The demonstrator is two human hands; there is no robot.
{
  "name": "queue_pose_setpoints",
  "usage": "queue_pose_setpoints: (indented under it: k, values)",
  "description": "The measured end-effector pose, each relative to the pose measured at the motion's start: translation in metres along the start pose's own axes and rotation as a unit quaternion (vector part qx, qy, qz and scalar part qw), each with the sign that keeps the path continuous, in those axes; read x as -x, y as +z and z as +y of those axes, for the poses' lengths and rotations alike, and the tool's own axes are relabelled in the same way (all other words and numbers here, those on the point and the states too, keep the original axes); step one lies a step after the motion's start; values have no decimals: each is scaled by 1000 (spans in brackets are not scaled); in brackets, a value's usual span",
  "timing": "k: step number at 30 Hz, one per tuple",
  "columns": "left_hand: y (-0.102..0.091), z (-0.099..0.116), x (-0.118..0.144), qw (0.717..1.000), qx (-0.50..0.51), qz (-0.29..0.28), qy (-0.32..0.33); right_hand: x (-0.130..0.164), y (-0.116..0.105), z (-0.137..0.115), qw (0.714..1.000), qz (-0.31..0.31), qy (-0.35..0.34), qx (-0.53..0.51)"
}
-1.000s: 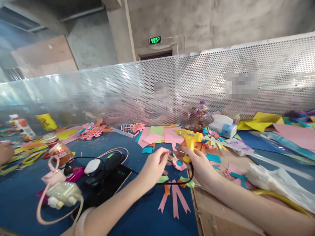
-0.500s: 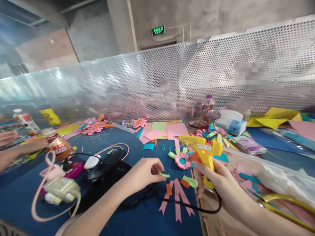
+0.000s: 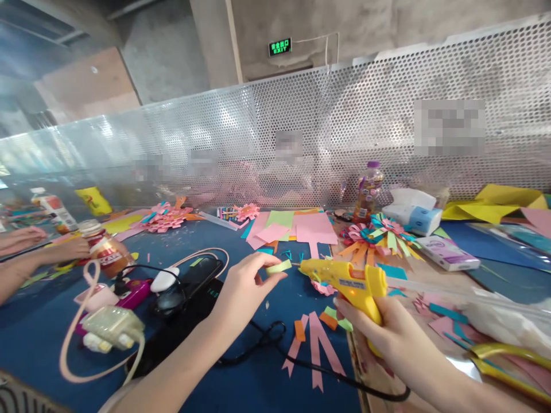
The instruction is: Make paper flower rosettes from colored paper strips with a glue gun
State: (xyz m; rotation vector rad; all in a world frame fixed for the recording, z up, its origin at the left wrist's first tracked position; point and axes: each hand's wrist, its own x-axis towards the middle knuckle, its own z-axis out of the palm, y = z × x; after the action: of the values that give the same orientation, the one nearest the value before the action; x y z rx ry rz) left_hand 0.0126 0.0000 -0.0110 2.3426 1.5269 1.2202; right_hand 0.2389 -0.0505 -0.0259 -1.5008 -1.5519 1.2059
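Observation:
Pinched between the thumb and fingers of my left hand (image 3: pixel 252 281) is a light green paper strip (image 3: pixel 279 267), raised above the blue table. My right hand (image 3: pixel 387 327) grips a yellow hot glue gun (image 3: pixel 348 281), its nozzle pointing left near the strip's end. Whether the tip touches the strip I cannot tell. Behind the gun lies a pink paper flower (image 3: pixel 322 288), mostly hidden. Pink paper ribbons (image 3: pixel 315 350) with notched ends lie below, with small orange pieces (image 3: pixel 299 331) and green pieces (image 3: pixel 344 323) beside them.
The gun's black cord (image 3: pixel 344 378) trails across the table. Left are chargers (image 3: pixel 114 330), a phone (image 3: pixel 202 272) and a bottle (image 3: pixel 107 252). Yellow scissors (image 3: pixel 508 358) lie at right. Coloured sheets (image 3: pixel 316 228), paper flowers (image 3: pixel 383 232) and tissues (image 3: pixel 411 212) stand behind. Another person's hands (image 3: pixel 64 249) are far left.
My left hand has lifted the green strip from near the table up to the glue gun's nozzle. The gun has lowered and moved slightly left, now covering much of the pink flower.

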Motion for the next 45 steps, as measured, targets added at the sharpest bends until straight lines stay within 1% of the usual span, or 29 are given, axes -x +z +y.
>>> queue_pose_setpoints:
  k: [4, 9, 14, 22, 27, 33, 38, 45]
  values:
    - [-1, 2, 2, 1000, 2, 6, 15, -1, 0, -1, 999, 18, -17, 25]
    - [-1, 5, 5, 1000, 3, 0, 13, -6, 1, 6, 999, -13, -28, 26]
    - [-1, 5, 5, 1000, 9, -3, 12, -8, 1, 14, 999, 3, -27, 44]
    - [-1, 5, 5, 1000, 24, -7, 13, -3, 1, 5, 999, -4, -28, 24]
    - [0, 5, 6, 1000, 24, -10, 13, -5, 1, 5, 997, 26, -60, 27]
    - [0, 5, 6, 999, 30, -14, 3, 0, 4, 0, 998, 45, -41, 17]
    - [0, 5, 7, 999, 30, -15, -4, 2, 6, -1, 995, 73, -58, 29]
    - [-1, 9, 7, 1000, 27, -6, 7, 1, 6, 1, 996, 66, -44, 40]
